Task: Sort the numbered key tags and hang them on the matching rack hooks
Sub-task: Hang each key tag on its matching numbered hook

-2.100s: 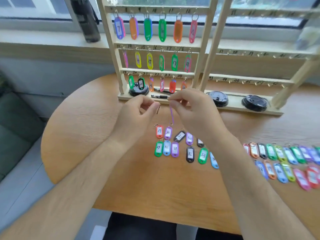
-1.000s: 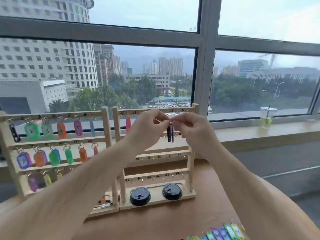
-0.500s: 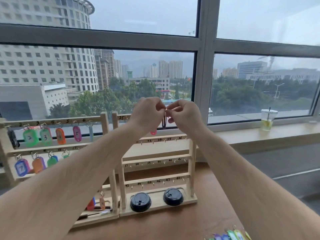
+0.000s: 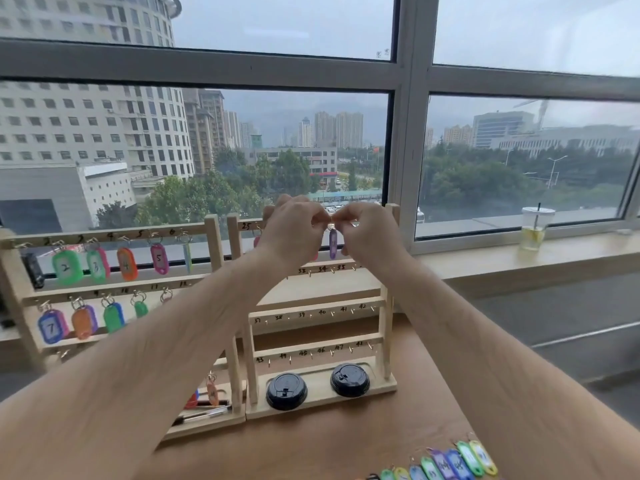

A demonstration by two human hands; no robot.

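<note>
Both hands are raised at the top rail of the right wooden rack (image 4: pixel 385 306). My left hand (image 4: pixel 294 230) and my right hand (image 4: pixel 367 233) pinch the metal ring of a purple key tag (image 4: pixel 332 243), which hangs edge-on between them at the top row. Whether the ring sits on a hook is hidden by my fingers. A pink tag (image 4: pixel 256 241) peeks out behind my left hand near the number 25. The left rack (image 4: pixel 214 244) carries several numbered tags, among them green 2 (image 4: pixel 67 267) and blue 7 (image 4: pixel 51 326). A row of loose tags (image 4: pixel 446 462) lies on the table.
Two black cup lids (image 4: pixel 286 391) sit in the right rack's base tray. Pens (image 4: pixel 201 414) lie in the left rack's tray. A plastic cup with a straw (image 4: pixel 535 228) stands on the windowsill. The lower rails numbered 37 to 48 carry bare hooks.
My hands have lifted the purple tag from the table up to the right rack's top row. The view has tilted up from the table to the window.
</note>
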